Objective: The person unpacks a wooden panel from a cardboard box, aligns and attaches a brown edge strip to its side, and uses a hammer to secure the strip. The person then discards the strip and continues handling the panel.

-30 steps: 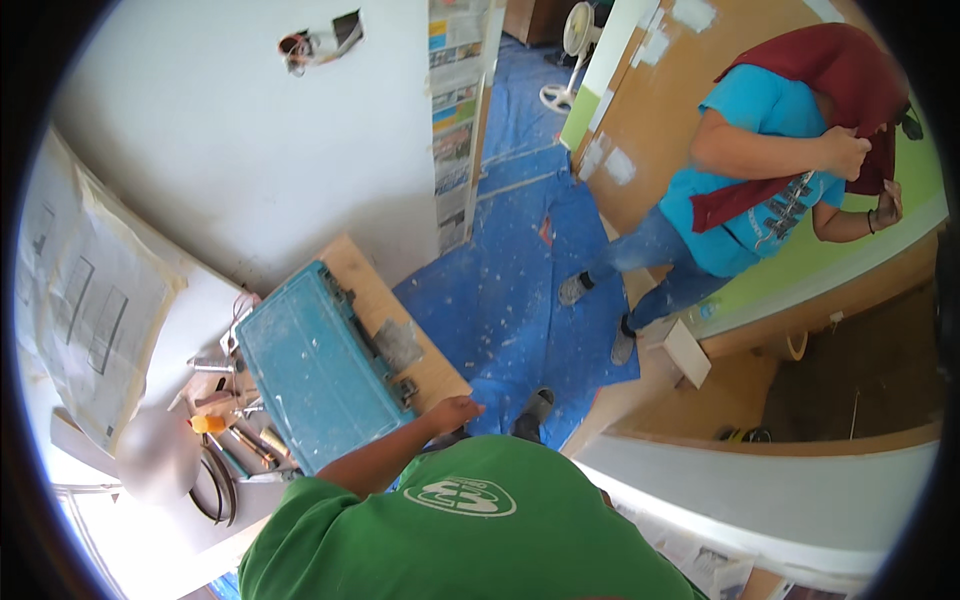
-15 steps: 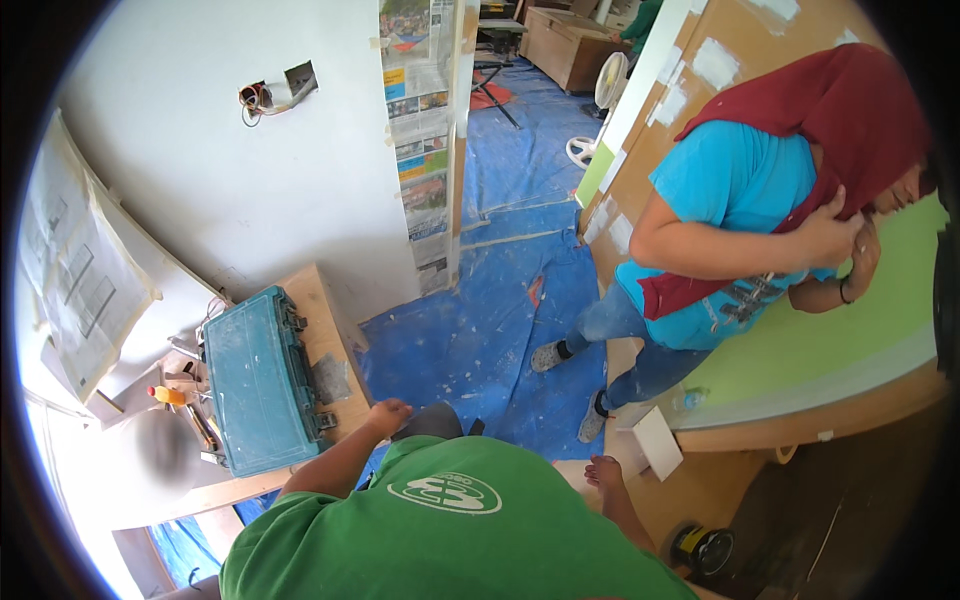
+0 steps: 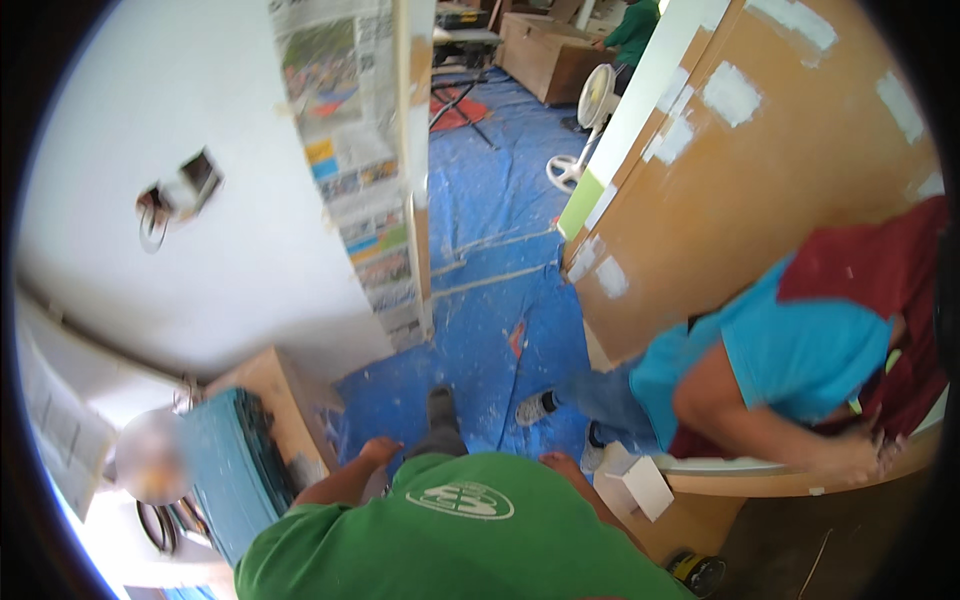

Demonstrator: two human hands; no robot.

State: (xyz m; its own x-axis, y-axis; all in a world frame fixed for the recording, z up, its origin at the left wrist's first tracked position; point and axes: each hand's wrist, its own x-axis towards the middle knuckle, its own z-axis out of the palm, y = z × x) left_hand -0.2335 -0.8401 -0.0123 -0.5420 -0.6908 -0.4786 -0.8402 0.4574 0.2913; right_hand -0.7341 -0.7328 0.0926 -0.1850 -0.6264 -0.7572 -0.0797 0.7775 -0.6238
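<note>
My left hand (image 3: pixel 379 450) hangs low beside my green shirt, fingers loosely bent, with nothing visible in it. Nearest to it is a teal tool case (image 3: pixel 228 470) on a wooden bench (image 3: pixel 285 405). My right hand (image 3: pixel 561 463) hangs on the other side, partly behind the shirt; its fingers look loose and no object shows in them. A white box (image 3: pixel 640 488) stands a little to its right. My grey-shod foot (image 3: pixel 441 408) is forward on a blue plastic sheet (image 3: pixel 500 370). Neither hand touches the case or the box.
A co-worker in a blue shirt (image 3: pixel 800 345) bends over at the right, hands by a curved wooden edge (image 3: pixel 780 483). Ahead, the sheeted floor runs through an opening to a white fan (image 3: pixel 598 100), a wooden chest (image 3: pixel 548 55) and another person in green (image 3: pixel 633 35). A newspaper-covered wall edge (image 3: pixel 350 150) borders the left.
My view has shifted, and my foot now shows further forward on the sheet. Both hands have come closer to my body. The co-worker has bent down, hands lowered.
</note>
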